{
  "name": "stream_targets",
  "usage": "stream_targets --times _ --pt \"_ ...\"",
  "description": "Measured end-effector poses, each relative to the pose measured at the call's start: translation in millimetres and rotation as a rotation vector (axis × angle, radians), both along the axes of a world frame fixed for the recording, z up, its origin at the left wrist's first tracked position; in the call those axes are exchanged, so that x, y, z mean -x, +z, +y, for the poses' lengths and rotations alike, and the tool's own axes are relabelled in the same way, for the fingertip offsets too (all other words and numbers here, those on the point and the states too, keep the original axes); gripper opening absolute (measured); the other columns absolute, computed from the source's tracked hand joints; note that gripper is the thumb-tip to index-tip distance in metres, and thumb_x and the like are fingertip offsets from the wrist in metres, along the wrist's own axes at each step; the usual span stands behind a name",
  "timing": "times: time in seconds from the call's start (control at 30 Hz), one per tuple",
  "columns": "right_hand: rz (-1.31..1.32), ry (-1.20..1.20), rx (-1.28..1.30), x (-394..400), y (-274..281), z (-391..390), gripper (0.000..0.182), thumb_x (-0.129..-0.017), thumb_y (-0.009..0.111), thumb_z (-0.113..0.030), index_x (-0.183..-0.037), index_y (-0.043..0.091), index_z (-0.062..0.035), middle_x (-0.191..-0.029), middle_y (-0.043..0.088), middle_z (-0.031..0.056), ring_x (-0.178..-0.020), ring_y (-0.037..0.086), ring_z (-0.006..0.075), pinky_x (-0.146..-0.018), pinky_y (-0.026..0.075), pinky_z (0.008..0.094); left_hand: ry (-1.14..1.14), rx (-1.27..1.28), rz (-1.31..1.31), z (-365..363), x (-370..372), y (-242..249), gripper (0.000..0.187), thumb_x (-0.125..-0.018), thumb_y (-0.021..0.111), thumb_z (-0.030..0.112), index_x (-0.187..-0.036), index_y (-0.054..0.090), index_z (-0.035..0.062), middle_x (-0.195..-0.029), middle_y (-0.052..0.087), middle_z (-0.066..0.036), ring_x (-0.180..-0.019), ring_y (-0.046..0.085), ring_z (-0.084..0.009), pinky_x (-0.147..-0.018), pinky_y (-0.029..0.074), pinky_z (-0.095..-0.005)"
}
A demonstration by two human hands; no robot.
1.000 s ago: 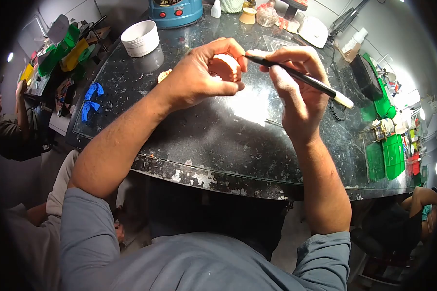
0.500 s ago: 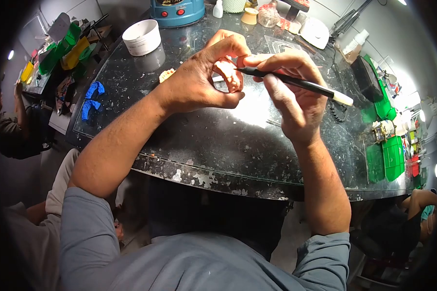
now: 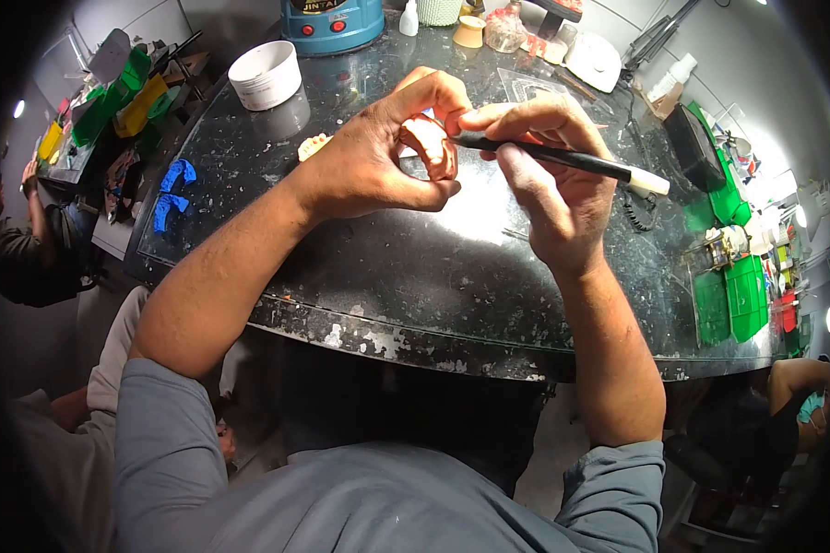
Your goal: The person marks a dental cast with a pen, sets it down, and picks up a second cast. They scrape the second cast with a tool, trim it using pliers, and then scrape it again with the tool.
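My left hand (image 3: 364, 152) is curled around a pinkish-orange dental cast (image 3: 430, 147), with thumb below and fingers above it. A black marker (image 3: 576, 160) with a white rear end sits in the pinch of my right hand (image 3: 563, 184). Its front end points left and meets the right side of the cast, close to my left fingertips; the tip itself is hidden there. Both hands are above the dark, paint-chipped table (image 3: 415, 286). Behind my left wrist lies another pale orange dental cast (image 3: 313, 146), partly covered.
A white tub (image 3: 266, 81) stands at the back left, near a blue machine (image 3: 334, 32) with red buttons. Two blue curved pieces (image 3: 170, 210) lie at the left edge. Green trays (image 3: 745, 295) line the right side. Other people (image 3: 32, 244) are at both sides.
The cast has turned in my left hand, so a smoother face shows now instead of its bumpy one. Both hands have barely shifted, and the marker stays against the cast.
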State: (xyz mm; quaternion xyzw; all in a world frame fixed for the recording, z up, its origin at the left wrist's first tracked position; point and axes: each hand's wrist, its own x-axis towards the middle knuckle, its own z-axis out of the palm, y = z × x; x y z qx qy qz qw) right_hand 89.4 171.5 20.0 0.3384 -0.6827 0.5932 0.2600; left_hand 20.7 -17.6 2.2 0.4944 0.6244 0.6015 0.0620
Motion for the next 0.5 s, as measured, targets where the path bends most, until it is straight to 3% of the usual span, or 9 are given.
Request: stream_targets --times 0.27,0.33,0.37,0.43,0.5 --pt "-0.028 0.106 0.014 -1.0 -0.6 2.9 0.019 -0.081 0.056 0.005 -0.100 0.056 0.0046 -0.100 0.064 0.0147 -0.100 0.066 0.0215 -0.092 0.053 0.0353 -0.052 -0.013 -0.165 -2.8 -1.8 4.6 0.049 -0.069 0.072 -0.005 -0.109 0.049 0.0120 -0.096 0.049 0.003 -0.081 0.059 -0.0040 -0.075 0.049 -0.0208" --pt "-0.008 0.027 0.028 -2.3 -0.7 -2.2 0.018 -0.084 0.054 -0.007 -0.099 0.054 0.0024 -0.096 0.066 0.0176 -0.092 0.065 0.0200 -0.079 0.049 0.0292 -0.063 -0.018 -0.170 -2.8 -2.0 4.9 0.049 -0.069 0.072 -0.005 -0.109 0.049 0.0122 -0.096 0.049 0.003 -0.080 0.059 -0.0037 -0.075 0.049 -0.0210" --pt "-0.009 0.027 0.029 -2.1 -0.2 -0.9 0.018 -0.084 0.054 -0.007 -0.099 0.054 0.0024 -0.096 0.066 0.0176 -0.092 0.065 0.0200 -0.079 0.049 0.0292 -0.063 -0.018 -0.170 -2.7 -2.3 5.2 0.049 -0.069 0.072 -0.005 -0.109 0.049 0.0122 -0.096 0.049 0.003 -0.080 0.059 -0.0037 -0.075 0.049 -0.0210" --pt "-0.036 0.103 0.038 -1.3 0.5 2.7 0.017 -0.082 0.057 0.004 -0.099 0.056 0.0051 -0.097 0.065 0.0139 -0.102 0.066 0.0224 -0.093 0.053 0.0360 -0.058 -0.020 -0.192 -2.5 -2.8 5.5 0.048 -0.069 0.072 -0.004 -0.109 0.049 0.0123 -0.096 0.049 0.003 -0.080 0.059 -0.0036 -0.076 0.050 -0.0213" --pt "-0.038 0.093 0.031 -1.4 0.3 2.5 0.016 -0.082 0.057 0.004 -0.098 0.056 0.0050 -0.097 0.065 0.0142 -0.100 0.066 0.0214 -0.091 0.053 0.0345 -0.058 -0.014 -0.193 -3.1 -2.4 5.4 0.048 -0.069 0.072 -0.004 -0.109 0.049 0.0124 -0.096 0.049 0.003 -0.080 0.059 -0.0035 -0.076 0.049 -0.0213"
